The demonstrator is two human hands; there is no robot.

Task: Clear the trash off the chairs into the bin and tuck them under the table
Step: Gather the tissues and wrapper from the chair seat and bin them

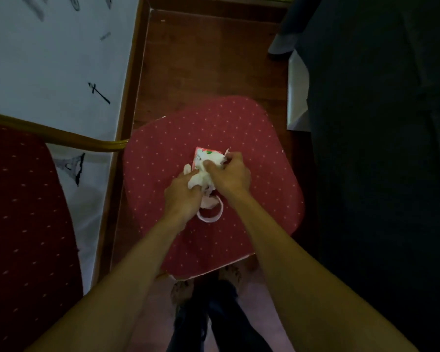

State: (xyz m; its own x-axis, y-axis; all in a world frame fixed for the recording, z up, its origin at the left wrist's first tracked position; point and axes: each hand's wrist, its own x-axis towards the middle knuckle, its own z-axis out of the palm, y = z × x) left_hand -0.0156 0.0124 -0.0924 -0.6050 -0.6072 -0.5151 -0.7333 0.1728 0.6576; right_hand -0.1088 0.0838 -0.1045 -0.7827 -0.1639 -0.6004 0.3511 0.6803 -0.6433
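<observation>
Crumpled white tissue (201, 177) is gripped by both the left hand (182, 196) and the right hand (230, 174), held together over a red dotted chair seat (252, 138). A small red carton (201, 154) and a pale paper ring (211, 215) are seen on the seat beside a cloth-covered table (48, 59).
</observation>
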